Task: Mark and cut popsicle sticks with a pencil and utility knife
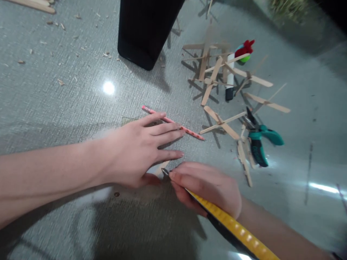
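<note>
My left hand (143,144) lies flat on the table with its fingers spread. Between its thumb and index finger a short piece of pale wooden stick (162,168) shows, the rest hidden under the palm. In my right hand (206,184), closed in a pen-like grip, is a knife with a yellow-and-black handle (233,222). Its small dark tip points at the stick, just beside my left thumb; I cannot tell whether it touches. A pink pencil (193,134) lies partly beneath the left fingers.
Several crossed wooden stick pieces (221,122) stand to the right, near green-handled pliers (258,139), a white-and-black marker-like tube (230,77) and a red fuzzy object (245,48). A black box-like object (146,32) stands at the top. Wood chips (61,82) and loose sticks (35,5) lie upper left.
</note>
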A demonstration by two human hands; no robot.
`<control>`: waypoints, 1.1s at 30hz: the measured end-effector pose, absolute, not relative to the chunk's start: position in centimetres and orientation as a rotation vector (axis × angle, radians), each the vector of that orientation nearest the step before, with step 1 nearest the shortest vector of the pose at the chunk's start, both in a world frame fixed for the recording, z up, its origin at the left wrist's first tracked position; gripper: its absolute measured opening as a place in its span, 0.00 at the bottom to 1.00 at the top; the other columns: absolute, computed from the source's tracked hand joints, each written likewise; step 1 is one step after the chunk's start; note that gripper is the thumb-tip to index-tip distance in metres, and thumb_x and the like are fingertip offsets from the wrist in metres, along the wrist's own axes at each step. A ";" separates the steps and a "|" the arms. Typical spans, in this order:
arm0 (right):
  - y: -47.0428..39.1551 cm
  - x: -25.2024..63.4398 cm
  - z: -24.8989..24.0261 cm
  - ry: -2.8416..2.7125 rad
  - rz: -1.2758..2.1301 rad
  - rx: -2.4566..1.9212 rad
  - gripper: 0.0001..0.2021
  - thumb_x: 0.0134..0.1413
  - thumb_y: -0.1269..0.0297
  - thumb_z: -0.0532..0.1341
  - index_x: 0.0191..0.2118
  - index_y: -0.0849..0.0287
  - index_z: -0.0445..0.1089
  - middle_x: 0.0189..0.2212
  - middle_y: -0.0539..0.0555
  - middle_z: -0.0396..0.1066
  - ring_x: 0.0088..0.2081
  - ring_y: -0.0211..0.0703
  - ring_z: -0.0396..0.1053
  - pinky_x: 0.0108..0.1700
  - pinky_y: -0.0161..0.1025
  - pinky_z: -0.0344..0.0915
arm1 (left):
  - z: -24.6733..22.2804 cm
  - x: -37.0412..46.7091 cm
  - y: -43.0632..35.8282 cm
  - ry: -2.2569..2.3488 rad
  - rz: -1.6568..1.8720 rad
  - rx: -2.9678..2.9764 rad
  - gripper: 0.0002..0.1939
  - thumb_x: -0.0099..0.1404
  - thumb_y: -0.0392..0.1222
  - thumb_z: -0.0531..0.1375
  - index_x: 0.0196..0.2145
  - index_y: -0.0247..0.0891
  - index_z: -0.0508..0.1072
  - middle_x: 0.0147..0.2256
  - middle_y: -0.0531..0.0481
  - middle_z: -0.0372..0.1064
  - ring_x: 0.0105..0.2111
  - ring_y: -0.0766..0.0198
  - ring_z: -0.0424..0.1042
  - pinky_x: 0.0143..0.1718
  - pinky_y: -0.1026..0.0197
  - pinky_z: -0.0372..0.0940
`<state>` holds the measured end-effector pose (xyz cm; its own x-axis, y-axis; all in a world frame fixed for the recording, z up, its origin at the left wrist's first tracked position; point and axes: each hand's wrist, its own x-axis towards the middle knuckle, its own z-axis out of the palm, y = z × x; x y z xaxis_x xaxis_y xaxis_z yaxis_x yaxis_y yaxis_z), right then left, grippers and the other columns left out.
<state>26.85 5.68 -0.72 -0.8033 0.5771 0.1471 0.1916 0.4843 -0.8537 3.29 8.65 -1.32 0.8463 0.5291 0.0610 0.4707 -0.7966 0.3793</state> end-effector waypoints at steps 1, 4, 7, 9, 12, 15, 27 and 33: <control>5.7 26.9 -0.7 -2.301 1.299 -0.639 0.13 0.68 0.74 0.52 0.31 0.55 0.62 0.22 0.45 0.68 0.24 0.37 0.61 0.30 0.37 0.63 | -1.3 3.3 8.6 0.753 0.223 2.662 0.36 0.64 0.58 0.64 0.66 0.45 0.66 0.71 0.44 0.51 0.72 0.51 0.49 0.73 0.45 0.37; 5.9 26.9 -0.5 -2.310 1.367 -0.688 0.18 0.69 0.72 0.52 0.25 0.54 0.57 0.21 0.45 0.69 0.24 0.38 0.62 0.30 0.38 0.63 | -1.2 3.4 8.7 0.766 0.211 2.638 0.35 0.65 0.58 0.63 0.66 0.45 0.66 0.71 0.44 0.52 0.72 0.51 0.49 0.73 0.45 0.39; 6.1 27.0 -0.3 -2.347 1.388 -0.764 0.20 0.70 0.69 0.52 0.23 0.54 0.56 0.19 0.46 0.67 0.24 0.38 0.63 0.30 0.38 0.63 | -1.3 3.5 8.7 0.767 0.225 2.627 0.36 0.63 0.60 0.64 0.66 0.47 0.66 0.71 0.44 0.52 0.72 0.49 0.49 0.73 0.44 0.39; 6.1 27.1 -0.2 -2.366 1.405 -0.795 0.20 0.70 0.70 0.52 0.23 0.54 0.57 0.19 0.45 0.67 0.23 0.38 0.64 0.30 0.39 0.63 | -1.4 3.5 8.7 0.765 0.227 2.627 0.36 0.64 0.60 0.63 0.66 0.47 0.65 0.71 0.44 0.52 0.72 0.49 0.49 0.73 0.44 0.39; 5.9 27.4 -0.3 -2.383 1.418 -0.787 0.20 0.70 0.71 0.52 0.23 0.54 0.58 0.18 0.45 0.67 0.23 0.38 0.64 0.31 0.38 0.64 | -1.3 3.4 8.7 0.763 0.219 2.626 0.35 0.65 0.60 0.62 0.66 0.47 0.65 0.71 0.44 0.52 0.72 0.50 0.48 0.73 0.44 0.38; 5.5 27.6 -0.8 -2.382 1.371 -0.756 0.19 0.68 0.72 0.54 0.23 0.54 0.59 0.19 0.45 0.67 0.24 0.39 0.65 0.32 0.37 0.65 | -1.1 3.4 8.8 0.768 0.180 2.625 0.35 0.65 0.60 0.62 0.66 0.48 0.65 0.72 0.45 0.50 0.73 0.52 0.47 0.73 0.44 0.37; 6.2 27.5 -0.3 -2.450 0.994 -0.649 0.19 0.58 0.80 0.57 0.53 0.55 0.63 0.28 0.48 0.74 0.28 0.36 0.71 0.36 0.34 0.72 | -1.4 3.7 8.8 0.762 0.181 2.607 0.37 0.64 0.61 0.62 0.66 0.47 0.65 0.72 0.44 0.49 0.73 0.48 0.47 0.73 0.42 0.39; 6.1 27.1 -0.5 -2.427 0.939 -0.631 0.16 0.59 0.79 0.57 0.50 0.57 0.65 0.29 0.49 0.75 0.28 0.35 0.72 0.36 0.33 0.72 | -1.4 3.6 8.7 0.752 0.229 2.612 0.36 0.62 0.60 0.64 0.65 0.46 0.67 0.71 0.43 0.53 0.72 0.47 0.49 0.73 0.41 0.41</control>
